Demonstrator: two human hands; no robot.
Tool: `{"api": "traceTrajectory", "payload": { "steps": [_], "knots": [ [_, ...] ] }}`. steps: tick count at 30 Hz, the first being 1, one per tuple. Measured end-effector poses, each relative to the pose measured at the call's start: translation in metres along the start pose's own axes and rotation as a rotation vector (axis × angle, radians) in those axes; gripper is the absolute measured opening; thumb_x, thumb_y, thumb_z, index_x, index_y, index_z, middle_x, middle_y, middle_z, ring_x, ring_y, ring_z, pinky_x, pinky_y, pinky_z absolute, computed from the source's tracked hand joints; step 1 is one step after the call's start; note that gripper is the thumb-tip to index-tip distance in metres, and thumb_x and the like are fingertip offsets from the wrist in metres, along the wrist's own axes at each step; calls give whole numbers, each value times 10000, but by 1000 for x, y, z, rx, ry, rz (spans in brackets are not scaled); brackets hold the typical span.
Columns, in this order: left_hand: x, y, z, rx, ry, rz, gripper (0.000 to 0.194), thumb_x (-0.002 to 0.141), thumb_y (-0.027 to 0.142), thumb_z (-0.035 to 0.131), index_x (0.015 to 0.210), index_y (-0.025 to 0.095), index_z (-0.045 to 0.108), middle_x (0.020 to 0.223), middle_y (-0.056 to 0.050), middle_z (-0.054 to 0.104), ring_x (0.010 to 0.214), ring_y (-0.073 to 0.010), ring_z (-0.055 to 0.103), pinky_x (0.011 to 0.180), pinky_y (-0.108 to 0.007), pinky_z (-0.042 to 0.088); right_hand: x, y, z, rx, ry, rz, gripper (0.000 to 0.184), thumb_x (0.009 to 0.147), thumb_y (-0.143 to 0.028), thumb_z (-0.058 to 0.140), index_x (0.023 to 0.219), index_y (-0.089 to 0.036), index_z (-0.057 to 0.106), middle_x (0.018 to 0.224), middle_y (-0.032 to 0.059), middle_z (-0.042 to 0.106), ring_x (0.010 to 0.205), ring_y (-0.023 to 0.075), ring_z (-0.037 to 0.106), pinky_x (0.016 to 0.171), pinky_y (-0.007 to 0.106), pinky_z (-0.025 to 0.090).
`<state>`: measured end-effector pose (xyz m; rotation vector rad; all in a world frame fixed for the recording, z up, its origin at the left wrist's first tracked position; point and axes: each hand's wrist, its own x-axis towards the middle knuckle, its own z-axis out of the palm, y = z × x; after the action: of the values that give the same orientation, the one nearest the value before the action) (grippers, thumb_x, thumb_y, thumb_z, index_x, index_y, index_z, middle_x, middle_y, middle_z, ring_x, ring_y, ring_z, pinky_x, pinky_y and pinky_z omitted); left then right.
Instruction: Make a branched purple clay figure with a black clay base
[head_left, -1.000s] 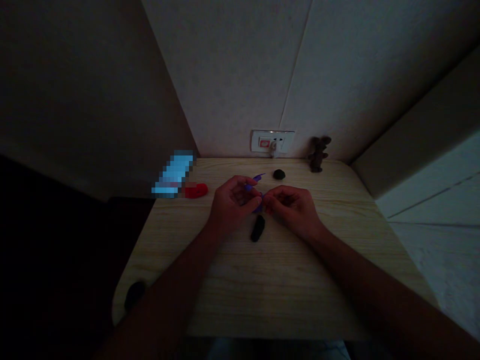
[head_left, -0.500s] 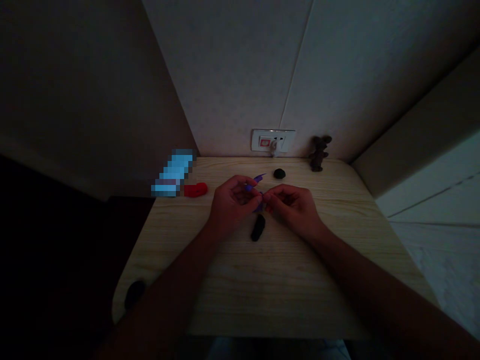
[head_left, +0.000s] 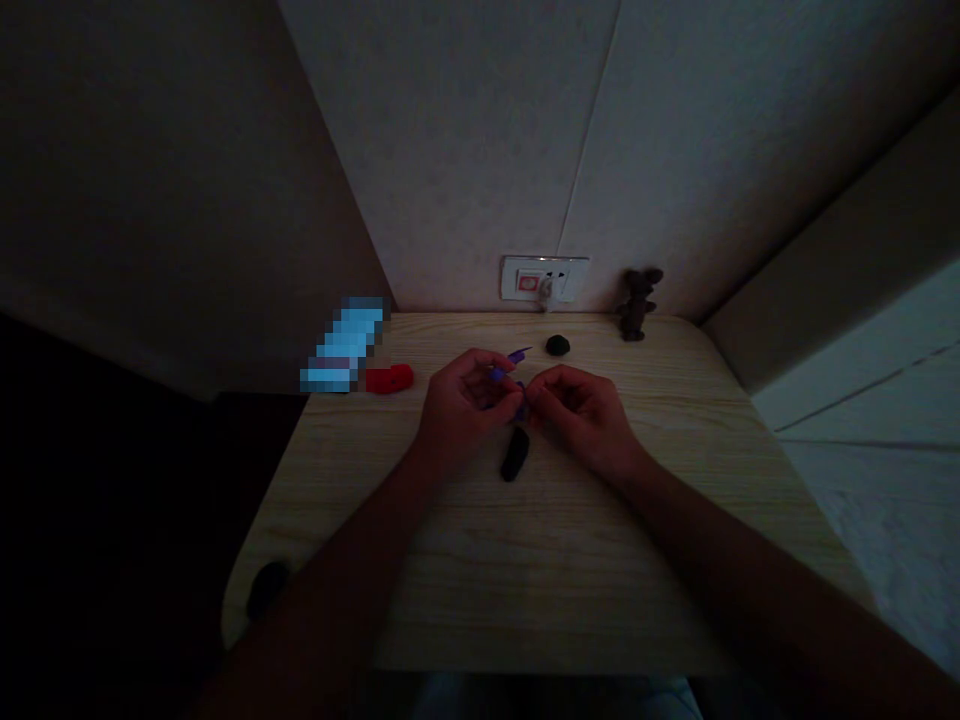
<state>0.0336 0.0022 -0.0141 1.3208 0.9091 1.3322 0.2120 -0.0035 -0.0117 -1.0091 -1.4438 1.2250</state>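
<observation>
My left hand (head_left: 471, 402) is closed, its thumb and fingers pinching a small purple piece (head_left: 520, 410) that looks like modelling clay. A slim purple tool-like thing (head_left: 516, 357) with a thin dark point sticks out between the fingers of that same hand. Fingertip to fingertip with it, my right hand (head_left: 581, 412) is closed in a pinch at the purple piece. A bit of red shows below its fingertips; what exactly the right fingers grip is hidden. Just below the hands lies a dark elongated lump (head_left: 515, 455) on the wooden tabletop (head_left: 570, 560).
A red lump (head_left: 390, 378) lies left of the hands, beside a blurred bright screen (head_left: 345, 345). Behind them sit a round dark lump (head_left: 557, 345) and a brown figure (head_left: 637, 304) near the wall. A socket (head_left: 545, 279) holds a plug. Another dark lump (head_left: 268, 588) is at front left.
Both hands stay nearly in place, fingertips still together at the purple piece. The right hand has shifted very slightly up and left; the whole view has moved a little.
</observation>
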Motion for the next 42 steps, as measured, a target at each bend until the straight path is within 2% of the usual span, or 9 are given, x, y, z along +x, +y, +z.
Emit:
{"api": "traceTrajectory", "payload": {
  "steps": [4,11,16,20,26,35,42],
  "knots": [
    [0,1,-1,15,25,10,316,721,177,847,983,195,670,810,-1,741,746,-147,752,734,-269,644,0,-1,-1,5,-10,19,391,817,-569,837,931,-204,755,736,27,753,639,163,699,620,296,586],
    [0,3,1,-21,34,-22,338,702,175,865,974,187,665,817,-3,746,741,-136,744,747,-261,643,0,-3,-1,-14,-13,41,392,810,-572,840,803,-186,775,658,30,738,568,142,653,562,266,540],
    [0,4,0,-20,41,-42,352,705,219,884,981,192,667,818,-5,742,757,-154,750,770,-293,651,0,-3,-3,-26,-6,37,385,818,-565,837,797,-184,784,649,32,737,566,147,646,560,270,522],
    [0,3,-1,-40,57,-45,373,701,242,897,989,197,663,820,-3,740,769,-162,757,773,-304,654,0,-4,-4,-46,-1,15,421,883,-600,759,823,-187,804,649,30,735,587,151,658,604,284,544],
    [0,4,0,-36,65,-61,360,706,227,887,993,201,670,834,-8,755,779,-164,760,773,-308,660,0,-2,-1,46,5,56,342,737,-525,912,804,-206,805,666,13,749,551,136,658,559,264,548],
    [0,4,0,-46,42,-67,383,690,243,910,988,197,674,848,-20,779,789,-176,775,763,-310,667,0,-5,-4,-47,-3,50,385,805,-567,848,774,-190,780,621,19,716,526,135,619,507,259,498],
    [0,3,0,-69,60,-80,406,678,244,922,1002,200,682,844,-18,784,788,-182,777,743,-315,674,-1,-4,-3,-85,-20,0,417,882,-607,758,820,-195,771,625,19,699,553,144,616,537,269,503]
  ]
}}
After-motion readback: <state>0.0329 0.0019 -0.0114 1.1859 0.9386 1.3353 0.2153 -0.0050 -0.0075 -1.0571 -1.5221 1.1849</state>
